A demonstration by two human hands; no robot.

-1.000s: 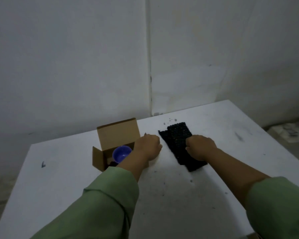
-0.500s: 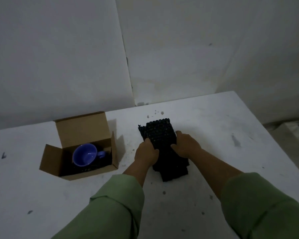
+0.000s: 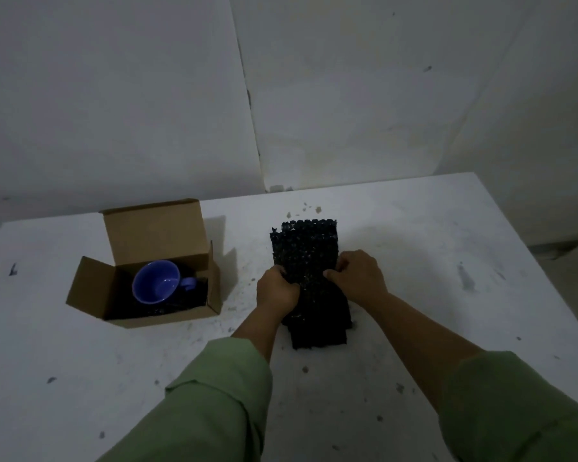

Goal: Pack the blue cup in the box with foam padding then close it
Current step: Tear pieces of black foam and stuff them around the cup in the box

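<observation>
the box (image 3: 154,241) is plain brown corrugated cardboard, matt and unprinted, and the blue cup (image 3: 157,285) inside it looks like glazed ceramic with a smooth, faintly glossy surface. the foam padding (image 3: 306,248) is black and bumpy, its top a grid of small raised nubs with a slight sheen, and it creases softly where the left hand (image 3: 277,290) and right hand (image 3: 357,276) pinch it. the table (image 3: 447,228) is a matt white surface, scuffed and flecked with dark marks, and the sleeves (image 3: 211,405) are soft matt green cloth.

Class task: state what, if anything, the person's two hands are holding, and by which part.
Both hands grip the black foam padding at its middle: left hand on its left edge, right hand on its right edge.
</observation>
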